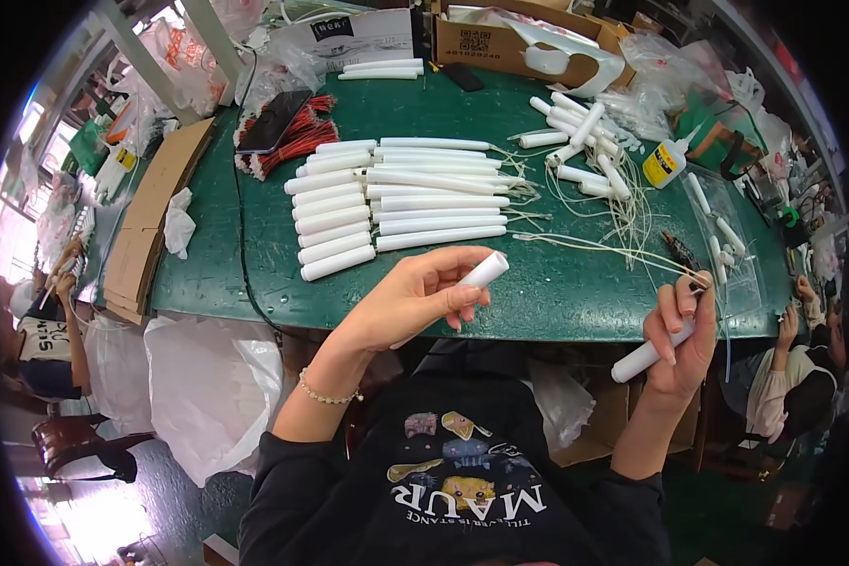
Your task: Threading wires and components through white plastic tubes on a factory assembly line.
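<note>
My left hand (410, 300) is closed round a short white tube (485, 270), its open end pointing up and right over the table's near edge. Lower at the right, my right hand (681, 325) grips a longer white tube (636, 363) under its fingers. Thin pale wires (623, 247) run to the fingertips of that hand; whether they join its tube is hidden. Beyond my left hand lie rows of white tubes: thick ones (338, 255) on the left, slimmer ones (441, 236) with wire ends on the right.
On the green table (424, 108) are a pile of white tubes (585, 127), a glue bottle (665, 164), a phone (274, 121) on red wires (316, 127) and a cardboard box (500, 40). Flattened cardboard (156, 212) lies left of a black cable (242, 217). People work at both sides.
</note>
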`<state>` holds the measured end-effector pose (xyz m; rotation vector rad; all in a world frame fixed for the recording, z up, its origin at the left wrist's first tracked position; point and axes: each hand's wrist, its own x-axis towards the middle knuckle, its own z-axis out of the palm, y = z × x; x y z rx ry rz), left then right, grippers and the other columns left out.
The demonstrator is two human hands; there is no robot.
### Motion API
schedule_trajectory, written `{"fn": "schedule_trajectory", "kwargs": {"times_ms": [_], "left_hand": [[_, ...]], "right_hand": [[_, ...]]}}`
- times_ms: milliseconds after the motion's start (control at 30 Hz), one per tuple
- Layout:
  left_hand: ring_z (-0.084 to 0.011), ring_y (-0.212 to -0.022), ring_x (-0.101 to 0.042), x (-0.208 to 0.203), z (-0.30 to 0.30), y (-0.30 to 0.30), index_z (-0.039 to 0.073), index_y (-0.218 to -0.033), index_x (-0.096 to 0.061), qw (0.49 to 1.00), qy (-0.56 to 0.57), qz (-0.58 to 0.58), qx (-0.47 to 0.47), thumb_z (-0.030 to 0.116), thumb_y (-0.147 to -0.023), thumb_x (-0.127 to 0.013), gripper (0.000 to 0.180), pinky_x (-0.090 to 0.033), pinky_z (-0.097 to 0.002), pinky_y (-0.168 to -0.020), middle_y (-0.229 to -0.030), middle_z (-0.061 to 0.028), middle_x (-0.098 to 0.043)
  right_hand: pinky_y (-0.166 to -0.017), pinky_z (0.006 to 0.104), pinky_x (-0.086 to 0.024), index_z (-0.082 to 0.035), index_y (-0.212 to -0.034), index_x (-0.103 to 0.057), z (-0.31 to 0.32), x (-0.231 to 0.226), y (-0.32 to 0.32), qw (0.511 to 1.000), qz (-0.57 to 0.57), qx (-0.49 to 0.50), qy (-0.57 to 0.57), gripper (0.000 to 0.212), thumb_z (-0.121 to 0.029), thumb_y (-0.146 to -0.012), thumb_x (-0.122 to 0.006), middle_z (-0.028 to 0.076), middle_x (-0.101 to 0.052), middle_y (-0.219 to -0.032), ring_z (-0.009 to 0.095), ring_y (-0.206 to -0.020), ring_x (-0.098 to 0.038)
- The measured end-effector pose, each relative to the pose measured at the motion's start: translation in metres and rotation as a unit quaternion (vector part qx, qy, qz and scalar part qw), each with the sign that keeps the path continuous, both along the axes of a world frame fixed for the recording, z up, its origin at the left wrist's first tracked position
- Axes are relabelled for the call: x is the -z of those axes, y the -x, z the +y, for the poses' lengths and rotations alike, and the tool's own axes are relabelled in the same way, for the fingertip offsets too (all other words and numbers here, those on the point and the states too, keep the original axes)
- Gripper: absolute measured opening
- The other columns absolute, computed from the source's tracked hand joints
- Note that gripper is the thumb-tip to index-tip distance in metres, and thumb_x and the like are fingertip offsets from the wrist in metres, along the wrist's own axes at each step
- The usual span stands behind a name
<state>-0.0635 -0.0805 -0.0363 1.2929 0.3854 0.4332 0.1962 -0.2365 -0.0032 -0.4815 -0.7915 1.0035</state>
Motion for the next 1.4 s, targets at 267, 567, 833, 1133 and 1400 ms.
{"fn": "schedule_trajectory", "kwargs": {"times_ms": [267, 567, 833, 1133, 1400], "left_hand": [[-0.0081, -0.076, -0.054, -0.004, -0.001, -0.002, -0.002, -0.129, -0.047, 1.0, -0.007, 0.016, 0.008, 0.023, -0.09, -0.06, 0.048, -0.048, -0.0219, -0.068, -0.093, -0.0053, -0.059], [-0.0074, -0.074, -0.055, -0.008, -0.004, -0.003, -0.001, -0.125, -0.047, 0.999, -0.006, 0.01, 0.035, 0.019, -0.09, -0.06, 0.042, -0.046, -0.0192, -0.063, -0.092, -0.0045, -0.06], [-0.005, -0.069, -0.054, -0.004, -0.003, -0.001, 0.001, -0.112, -0.052, 0.998, -0.043, 0.051, 0.024, 0.014, -0.09, -0.059, 0.026, -0.044, -0.0171, -0.057, -0.086, -0.002, -0.059], [-0.0031, -0.066, -0.052, -0.005, -0.01, -0.013, 0.001, -0.117, -0.051, 0.984, -0.137, 0.112, 0.003, 0.017, -0.094, -0.053, 0.029, -0.042, -0.0169, -0.055, -0.083, -0.001, -0.059], [-0.0074, -0.066, -0.052, -0.003, -0.012, -0.03, 0.001, -0.113, -0.054, 0.968, -0.207, 0.137, 0.038, 0.018, -0.093, -0.053, 0.026, -0.042, -0.0228, -0.057, -0.081, -0.0025, -0.057]], "right_hand": [[-0.032, 0.0164, -0.033, 0.003, -0.105, -0.053, -0.004, 0.003, 0.007, 0.998, 0.009, 0.023, 0.05, 0.022, -0.016, -0.095, -0.048, 0.007, -0.055, -0.075, 0.012, -0.061, -0.047], [-0.035, 0.0156, -0.032, 0.002, -0.101, -0.058, 0.001, -0.001, 0.005, 0.96, -0.192, 0.113, 0.167, 0.017, -0.011, -0.094, -0.051, 0.005, -0.054, -0.069, 0.007, -0.052, -0.046], [-0.043, 0.0146, -0.034, 0.002, -0.104, -0.065, 0.009, 0.0, -0.006, 0.852, -0.41, 0.217, 0.243, 0.019, -0.006, -0.09, -0.055, 0.004, -0.06, -0.073, 0.004, -0.056, -0.051], [-0.044, 0.0147, -0.03, 0.0, -0.098, -0.068, 0.023, 0.0, 0.002, 0.829, -0.508, 0.117, 0.204, 0.018, -0.001, -0.084, -0.057, 0.001, -0.057, -0.074, 0.002, -0.055, -0.048], [-0.053, 0.0195, -0.039, 0.001, -0.096, -0.068, 0.037, 0.016, 0.021, 0.847, -0.489, 0.049, 0.202, 0.017, -0.004, -0.083, -0.058, 0.003, -0.056, -0.073, 0.006, -0.061, -0.052]]}}
